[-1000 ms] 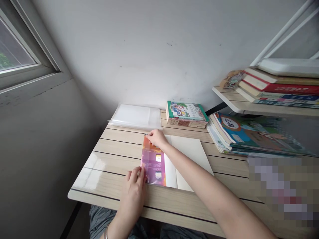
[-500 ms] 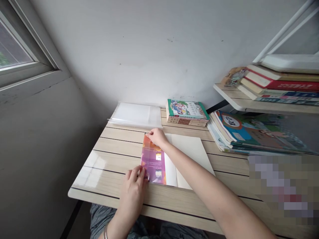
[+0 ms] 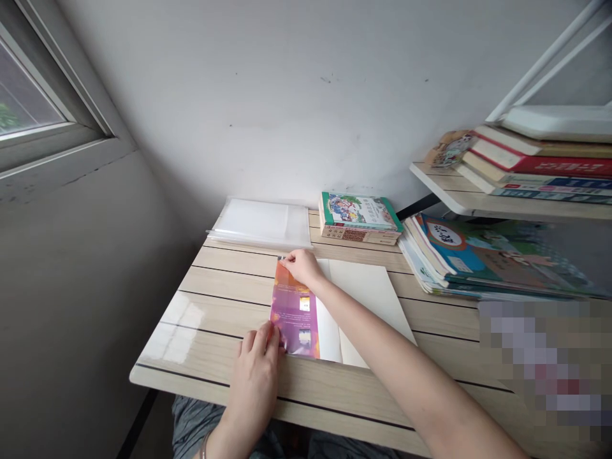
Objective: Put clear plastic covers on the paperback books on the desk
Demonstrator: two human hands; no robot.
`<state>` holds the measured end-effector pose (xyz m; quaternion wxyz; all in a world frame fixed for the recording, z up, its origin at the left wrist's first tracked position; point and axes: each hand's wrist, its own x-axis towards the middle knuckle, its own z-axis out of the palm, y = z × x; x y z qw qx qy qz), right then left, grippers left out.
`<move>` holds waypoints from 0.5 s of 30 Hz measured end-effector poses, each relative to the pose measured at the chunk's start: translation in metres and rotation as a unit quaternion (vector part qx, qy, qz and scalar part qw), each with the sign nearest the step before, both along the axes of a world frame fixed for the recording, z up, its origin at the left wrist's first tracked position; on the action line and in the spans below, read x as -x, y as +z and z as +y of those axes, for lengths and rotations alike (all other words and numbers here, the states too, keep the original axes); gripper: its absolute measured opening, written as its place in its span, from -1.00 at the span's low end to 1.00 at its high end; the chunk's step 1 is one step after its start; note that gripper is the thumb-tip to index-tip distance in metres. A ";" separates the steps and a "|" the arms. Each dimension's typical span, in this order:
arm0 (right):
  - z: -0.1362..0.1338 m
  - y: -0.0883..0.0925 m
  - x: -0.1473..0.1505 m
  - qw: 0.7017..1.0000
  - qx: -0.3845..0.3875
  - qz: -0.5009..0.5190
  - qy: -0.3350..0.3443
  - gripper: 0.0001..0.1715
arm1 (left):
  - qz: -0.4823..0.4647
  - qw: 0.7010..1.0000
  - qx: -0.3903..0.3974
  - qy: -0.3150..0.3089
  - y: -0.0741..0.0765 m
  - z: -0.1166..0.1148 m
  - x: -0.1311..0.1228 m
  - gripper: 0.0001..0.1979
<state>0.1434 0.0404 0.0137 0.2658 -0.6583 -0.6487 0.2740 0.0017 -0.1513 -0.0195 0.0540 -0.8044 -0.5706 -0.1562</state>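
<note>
Purple cover flap (image 3: 294, 312) lies folded over the left edge of an open white book (image 3: 368, 296), near the front of the tabletop (image 3: 215, 299). The left hand (image 3: 255, 370) presses its near corner with flat fingers, the grip spread and holding nothing. The right hand (image 3: 299, 266) sits on the far corner with curled fingertips; I cannot tell whether that grip pinches the edge or only presses it. To do this well, I judge both corners should bear down evenly so the fold runs straight and the glossy flap does not slip. Print in the flap's small white boxes is too small to read. A textbook (image 3: 478, 255) to the right shows large characters in a white oval, not clearly legible.
</note>
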 end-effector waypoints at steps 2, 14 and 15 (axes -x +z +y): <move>0.000 0.000 0.000 1.000 -0.003 0.001 0.000 -0.76 | 0.025 1.000 -0.001 0.001 0.003 -0.001 -0.001 -0.63; -0.003 -0.003 0.001 1.000 -0.026 -0.001 -0.006 -0.76 | 0.112 0.992 -0.048 -0.040 0.018 -0.004 -0.003 -0.53; -0.002 -0.003 0.001 1.000 -0.027 0.000 -0.008 -0.77 | 0.110 0.992 -0.041 -0.046 0.022 -0.001 -0.002 -0.56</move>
